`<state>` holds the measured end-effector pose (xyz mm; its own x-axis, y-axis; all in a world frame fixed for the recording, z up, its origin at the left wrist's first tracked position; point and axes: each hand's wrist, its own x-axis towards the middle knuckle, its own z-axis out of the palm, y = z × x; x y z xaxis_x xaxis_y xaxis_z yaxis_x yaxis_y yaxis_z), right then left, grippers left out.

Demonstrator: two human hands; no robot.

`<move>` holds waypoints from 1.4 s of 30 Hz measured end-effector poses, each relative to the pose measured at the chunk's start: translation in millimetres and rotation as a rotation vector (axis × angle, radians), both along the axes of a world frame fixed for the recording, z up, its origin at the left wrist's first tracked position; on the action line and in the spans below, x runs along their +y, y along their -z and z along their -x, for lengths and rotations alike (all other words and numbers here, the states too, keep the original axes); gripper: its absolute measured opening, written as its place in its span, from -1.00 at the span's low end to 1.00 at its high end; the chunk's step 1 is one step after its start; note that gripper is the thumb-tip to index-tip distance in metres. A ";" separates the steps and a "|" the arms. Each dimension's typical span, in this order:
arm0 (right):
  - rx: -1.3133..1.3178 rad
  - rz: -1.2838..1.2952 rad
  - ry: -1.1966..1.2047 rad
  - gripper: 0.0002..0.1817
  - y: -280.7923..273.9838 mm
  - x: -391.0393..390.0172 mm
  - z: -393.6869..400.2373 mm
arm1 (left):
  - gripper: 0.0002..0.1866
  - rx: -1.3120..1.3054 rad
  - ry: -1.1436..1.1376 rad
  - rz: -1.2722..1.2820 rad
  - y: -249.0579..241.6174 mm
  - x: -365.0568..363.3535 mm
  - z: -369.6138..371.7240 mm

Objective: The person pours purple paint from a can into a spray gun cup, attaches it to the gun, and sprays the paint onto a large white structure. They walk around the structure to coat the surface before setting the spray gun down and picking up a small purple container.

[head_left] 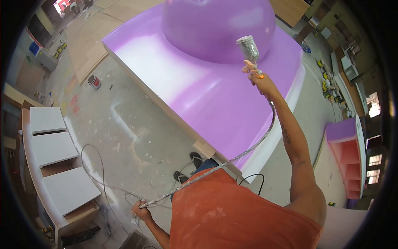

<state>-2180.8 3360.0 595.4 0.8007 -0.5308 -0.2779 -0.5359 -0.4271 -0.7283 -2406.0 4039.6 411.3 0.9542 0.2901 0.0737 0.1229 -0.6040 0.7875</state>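
My right hand (264, 86) is wrapped round the grip of a spray gun (251, 66) with a paint-spattered metal cup on top. It is held over a large platform (215, 108) with a rounded dome (219, 29), both coated purple, with a patch on the platform's left still white. A spattered hose (236, 157) runs from the gun down across my body. Low on the left, my left hand (142, 211) is closed round that hose, away from the platform.
White-fronted drawers (58, 149) stand at the left. A paint can (94, 82) sits on the spattered floor, where thin hose loops (103, 178) lie near my feet. Flat boards (89, 41) lie beyond. At the right is a purple and pink shelf unit (350, 159).
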 end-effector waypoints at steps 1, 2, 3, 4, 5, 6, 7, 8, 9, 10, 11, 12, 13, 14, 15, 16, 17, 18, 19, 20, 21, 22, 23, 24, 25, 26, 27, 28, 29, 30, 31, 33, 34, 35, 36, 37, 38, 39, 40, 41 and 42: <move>0.041 -0.016 -0.021 -0.65 -8.3 12.0 -2.8 | -0.54 0.016 -0.010 0.010 -0.3 2.2 2.5; 0.082 -0.032 -0.042 -0.66 -12.2 22.4 -5.5 | -0.54 0.016 -0.018 0.010 0.6 6.0 5.2; 0.081 -0.031 -0.049 -0.66 -10.0 28.9 -7.4 | -0.54 0.033 -0.030 -0.030 3.6 10.8 7.9; 0.076 -0.087 -0.084 -0.68 -5.4 36.2 -8.2 | -0.53 0.051 -0.043 -0.068 8.1 17.1 11.1; 0.073 -0.143 -0.121 -0.69 -2.9 45.2 -8.5 | -0.53 0.053 -0.052 -0.067 14.6 24.0 16.6; 0.076 -0.142 -0.130 -0.69 -3.5 55.1 -6.9 | -0.53 0.046 -0.097 -0.041 22.1 31.9 23.5; 0.079 -0.195 -0.213 -0.71 -8.5 67.6 -4.6 | -0.53 0.038 -0.143 -0.015 28.9 39.2 29.3; 0.085 -0.248 -0.295 -0.73 -12.3 78.0 -2.8 | -0.53 0.042 -0.153 -0.017 33.8 46.6 34.3; 0.091 -0.250 -0.305 -0.73 -12.7 86.5 -2.0 | -0.55 0.027 -0.184 0.036 38.5 55.1 40.3; 0.164 -0.279 -0.357 -0.70 -12.2 94.2 -1.4 | -0.56 0.011 -0.213 0.088 40.2 60.3 44.6; 0.236 -0.307 -0.406 -0.60 -14.5 102.4 -0.2 | -0.56 0.014 -0.220 0.086 31.1 56.9 43.8; 0.240 -0.310 -0.413 -0.60 -23.9 110.9 2.3 | -0.58 -0.015 -0.293 0.168 19.5 52.0 42.8; 0.264 -0.391 -0.497 -0.58 -39.3 123.0 4.6 | -0.60 -0.048 -0.365 0.248 11.2 50.4 41.1; 0.283 -0.473 -0.585 -0.57 -46.9 132.0 4.9 | -0.60 -0.055 -0.373 0.243 9.8 55.0 42.0; 0.299 -0.596 -0.593 -0.50 -25.0 121.1 2.9 | -0.61 -0.094 -0.419 0.272 9.1 60.8 40.1; 0.287 -0.600 -0.608 -0.50 -28.3 127.7 4.6 | -0.62 -0.134 -0.462 0.301 6.6 66.7 36.0; 0.219 -0.661 -0.610 -0.48 -35.2 136.2 9.2 | -0.62 -0.151 -0.468 0.293 -3.9 68.4 28.0; 0.152 -0.720 -0.612 -0.45 -40.9 143.0 12.2 | -0.62 -0.181 -0.503 0.353 -15.8 68.5 20.0; 0.141 -0.723 -0.629 -0.45 -42.3 146.7 13.7 | -0.62 -0.210 -0.539 0.413 -24.2 67.2 12.1; 0.112 -0.733 -0.576 -0.41 -42.3 149.9 16.2 | -0.62 -0.225 -0.546 0.407 -28.1 71.6 4.2; 0.084 -0.744 -0.520 -0.36 -42.6 153.5 18.5 | -0.63 -0.277 -0.541 0.289 -32.7 79.0 -5.4; 0.074 -0.753 -0.530 -0.36 -45.1 161.5 20.8 | -0.63 -0.328 -0.533 0.170 -38.3 84.0 -16.1; -0.078 -0.690 -0.485 -0.35 -49.3 170.6 21.5 | -0.63 -0.341 -0.534 0.161 -49.3 81.3 -31.0; -0.230 -0.625 -0.435 -0.34 -50.3 176.9 20.4 | -0.63 -0.374 -0.524 0.076 -60.7 78.0 -49.5; -0.244 -0.637 -0.435 -0.34 -47.8 179.6 18.2 | -0.63 -0.408 -0.511 -0.010 -71.4 75.8 -69.5; -0.262 -0.576 -0.393 -0.31 -44.0 182.8 17.6 | -0.63 -0.419 -0.502 -0.024 -76.2 77.5 -87.3; -0.276 -0.516 -0.346 -0.29 -40.7 187.4 17.4 | -0.63 -0.469 -0.518 -0.008 -78.4 80.7 -105.0; -0.287 -0.531 -0.335 -0.29 -40.7 193.4 16.4 | -0.62 -0.518 -0.531 0.011 -83.7 83.8 -123.6; -0.315 -0.500 -0.357 -0.38 -43.5 199.2 13.5 | -0.61 -0.577 -0.495 -0.091 -94.3 84.6 -145.5; -0.345 -0.461 -0.378 -0.46 -45.1 204.4 7.5 | -0.61 -0.592 -0.479 -0.091 -106.6 83.8 -169.6; -0.359 -0.462 -0.363 -0.46 -43.6 209.1 2.2 | -0.62 -0.643 -0.458 -0.114 -120.2 83.3 -191.4; -0.320 -0.541 -0.331 -0.34 -37.7 218.4 -6.2 | -0.64 -0.765 -0.393 -0.085 -117.2 112.0 -230.1; -0.331 -0.537 -0.314 -0.34 -36.5 227.1 -12.9 | -0.63 -0.786 -0.368 -0.113 -134.5 110.0 -252.8; -0.380 -0.554 -0.255 -0.39 -36.1 236.9 -19.8 | -0.67 -0.751 -0.364 -0.095 -132.4 129.6 -270.8; -0.434 -0.568 -0.194 -0.43 -34.3 247.8 -27.5 | -0.67 -0.720 -0.357 -0.074 -128.9 150.6 -291.6; -0.450 -0.565 -0.169 -0.43 -30.3 259.4 -35.4 | -0.67 -0.705 -0.291 -0.087 -137.3 160.6 -315.2; -0.413 -0.542 -0.096 -0.51 -25.0 271.6 -41.3 | -0.67 -0.711 -0.266 -0.083 -136.9 174.5 -339.7; -0.378 -0.518 -0.031 -0.57 -19.4 286.2 -50.0 | -0.66 -0.627 -0.274 -0.078 -134.3 190.0 -365.5; -0.399 -0.510 -0.022 -0.57 -13.4 298.3 -59.9 | -0.65 -0.548 -0.288 -0.067 -129.3 200.3 -391.6; -0.460 -0.560 0.042 -0.59 -2.3 322.6 -68.8 | -0.65 -0.604 -0.267 -0.122 -117.8 215.2 -421.6; -0.526 -0.594 0.105 -0.60 6.8 346.4 -80.4 | -0.63 -0.518 -0.288 0.020 -108.1 228.4 -445.4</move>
<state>-2100.3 3706.4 588.6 0.8594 -0.4924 -0.1381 -0.0752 0.1454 -0.9865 -1960.7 4268.0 519.3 0.6780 0.5381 0.5007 -0.1238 -0.5879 0.7994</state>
